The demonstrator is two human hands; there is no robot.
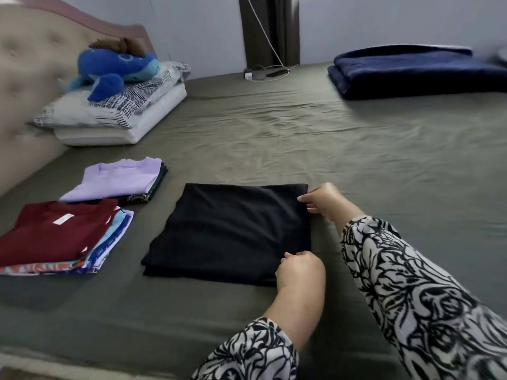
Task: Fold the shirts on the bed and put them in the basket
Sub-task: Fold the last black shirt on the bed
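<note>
Gripping the right edge of the black shirt with both hands: right hand pinches the upper right corner, left hand has its fingers curled over the lower right corner. Both sleeves carry a black-and-white floral print.

Black shirt lies flat in a folded rectangle at frame centre on the olive bed sheet.

Left of it, two stacks of folded shirts:
- maroon shirt on top of the nearer stack, lower left, white label showing, blue and patterned garments under it
- lilac shirt on top of the farther stack, just above the maroon one, dark fabric edges visible beneath

The stacks touch or slightly overlap at the maroon shirt's upper edge; can't tell which.

Upper left: blue plush toy sits on a striped pillow, which lies on a white pillow, against the tufted beige headboard.

Upper right: folded navy blanket on the sheet.

Top centre: white charger with a cable by the wall, next to a dark curtain.

No basket in view.
</note>
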